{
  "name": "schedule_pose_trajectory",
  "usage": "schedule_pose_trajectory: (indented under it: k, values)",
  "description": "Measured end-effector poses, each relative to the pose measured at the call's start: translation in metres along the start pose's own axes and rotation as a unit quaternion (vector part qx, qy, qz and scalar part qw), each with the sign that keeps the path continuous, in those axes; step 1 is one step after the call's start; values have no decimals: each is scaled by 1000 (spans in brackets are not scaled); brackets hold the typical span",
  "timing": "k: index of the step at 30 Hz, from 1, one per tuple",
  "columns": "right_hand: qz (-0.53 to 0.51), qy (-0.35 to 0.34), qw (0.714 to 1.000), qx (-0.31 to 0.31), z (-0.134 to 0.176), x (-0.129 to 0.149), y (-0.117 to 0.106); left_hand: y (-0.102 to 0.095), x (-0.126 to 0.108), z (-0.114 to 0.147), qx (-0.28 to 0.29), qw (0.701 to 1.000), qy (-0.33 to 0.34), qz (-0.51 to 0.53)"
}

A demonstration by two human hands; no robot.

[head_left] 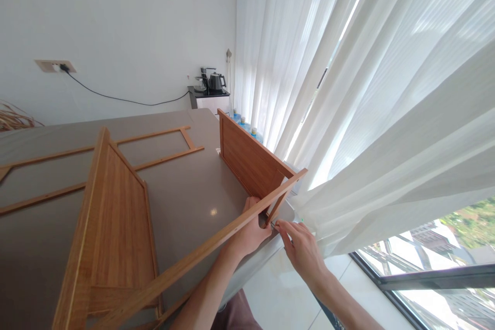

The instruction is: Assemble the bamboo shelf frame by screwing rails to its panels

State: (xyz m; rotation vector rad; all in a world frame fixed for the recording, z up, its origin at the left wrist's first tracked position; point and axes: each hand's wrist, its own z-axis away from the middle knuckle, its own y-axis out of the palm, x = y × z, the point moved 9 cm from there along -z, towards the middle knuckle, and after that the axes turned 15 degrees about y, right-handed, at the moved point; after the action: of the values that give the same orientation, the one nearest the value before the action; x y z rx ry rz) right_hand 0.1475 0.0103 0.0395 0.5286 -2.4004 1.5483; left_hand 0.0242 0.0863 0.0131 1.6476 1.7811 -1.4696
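Observation:
A wooden side frame (pixel 211 240) runs slantwise across the front, with upright slatless panels joined to it. My left hand (pixel 251 234) reaches under its long rail and is closed around the frame's right end, by the end shelf panel (pixel 247 152). The rail hides part of its fingers. Just right of it, my right hand (pixel 301 245) pinches a small, thin metal piece (pixel 274 225) against the lower corner of the frame; its exact kind is too small to make out. A second wooden panel (pixel 119 221) stands at the left.
Another ladder-like wooden frame (pixel 166 158) lies flat on the grey table (pixel 197 201). An electric kettle (pixel 217 82) stands on a small cabinet behind. Water bottles (pixel 243 122) sit beyond the table edge, near the white curtain (pixel 348 113). A black cable (pixel 127 100) hangs along the wall.

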Motion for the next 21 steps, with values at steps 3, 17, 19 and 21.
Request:
schedule_pose_trajectory:
  k: [3,17,19,21]
  values:
    - [-15,15,1000,-1,1,0,-1,-1,0,0,-3,1000,0,0]
    - [-49,57,997,-1,9,-12,7,0,2,0,-1,1000,3,-6]
    - [-53,60,997,2,9,-12,8,1,2,1,3,1000,-1,-5]
    - [-55,61,997,6,9,-12,9,1,2,1,6,1000,-1,-6]
